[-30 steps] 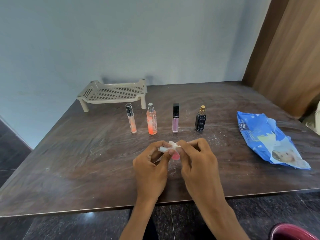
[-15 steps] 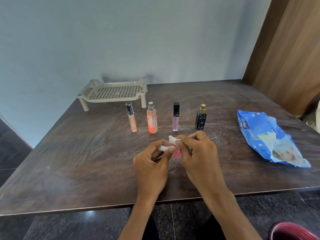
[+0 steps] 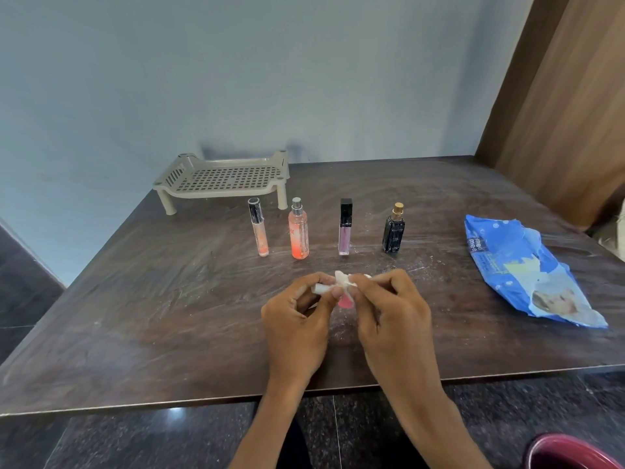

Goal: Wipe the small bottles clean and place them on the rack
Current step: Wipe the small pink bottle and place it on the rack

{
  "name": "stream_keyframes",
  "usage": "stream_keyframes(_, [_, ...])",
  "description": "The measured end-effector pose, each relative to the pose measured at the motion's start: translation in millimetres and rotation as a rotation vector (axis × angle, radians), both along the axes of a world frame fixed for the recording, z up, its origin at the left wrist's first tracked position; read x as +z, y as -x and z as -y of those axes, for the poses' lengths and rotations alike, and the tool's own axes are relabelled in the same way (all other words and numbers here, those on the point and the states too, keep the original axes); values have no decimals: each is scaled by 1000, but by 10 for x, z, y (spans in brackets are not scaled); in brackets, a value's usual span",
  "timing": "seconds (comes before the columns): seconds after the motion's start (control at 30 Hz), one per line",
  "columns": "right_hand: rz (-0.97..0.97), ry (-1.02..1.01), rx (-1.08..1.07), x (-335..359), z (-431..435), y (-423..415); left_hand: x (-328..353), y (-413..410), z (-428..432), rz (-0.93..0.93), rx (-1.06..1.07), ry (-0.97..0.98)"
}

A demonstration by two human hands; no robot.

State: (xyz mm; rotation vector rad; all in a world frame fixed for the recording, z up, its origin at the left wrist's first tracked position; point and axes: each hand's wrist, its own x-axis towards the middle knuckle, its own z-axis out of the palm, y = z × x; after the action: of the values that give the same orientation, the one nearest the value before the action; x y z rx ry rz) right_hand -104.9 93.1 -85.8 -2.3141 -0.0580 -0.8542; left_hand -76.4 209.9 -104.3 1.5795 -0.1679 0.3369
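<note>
At the back left the beige slatted rack [image 3: 216, 193] stands on short legs near the wall, with nothing on it. Just in front of its right leg four small bottles stand upright in a row, well apart from each other: a clear tube [image 3: 258, 231] with a black cap, an orange spray bottle [image 3: 299, 233], a purple tube [image 3: 345, 228] and a dark bottle [image 3: 393, 230] with a gold cap. Nearer, above the counter [image 3: 135, 316], the left hand [image 3: 297, 319] grips the white cap end of a small pink bottle [image 3: 345, 302], and the right hand [image 3: 392, 316] pinches a white wipe [image 3: 343, 280] around its body. The bottle looks light, hard and smooth, likely slick when damp, so the cap end seems the surest hold. All the bottles are narrow and would topple easily. The way to the rack passes over that row; bare counter to the left offers more room. At the right a blue wipes pack [image 3: 527, 272] lies flat, close to the counter's edge.
</note>
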Motion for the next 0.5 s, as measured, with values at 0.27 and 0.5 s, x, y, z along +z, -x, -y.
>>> stream_keyframes(0.27, [-178, -10, 29, 161, 250, -190, -5, -7, 7, 0, 6, 15])
stream_keyframes(0.5, [-64, -121, -97, -49, 313, 35, 19, -21, 7, -31, -25, -45])
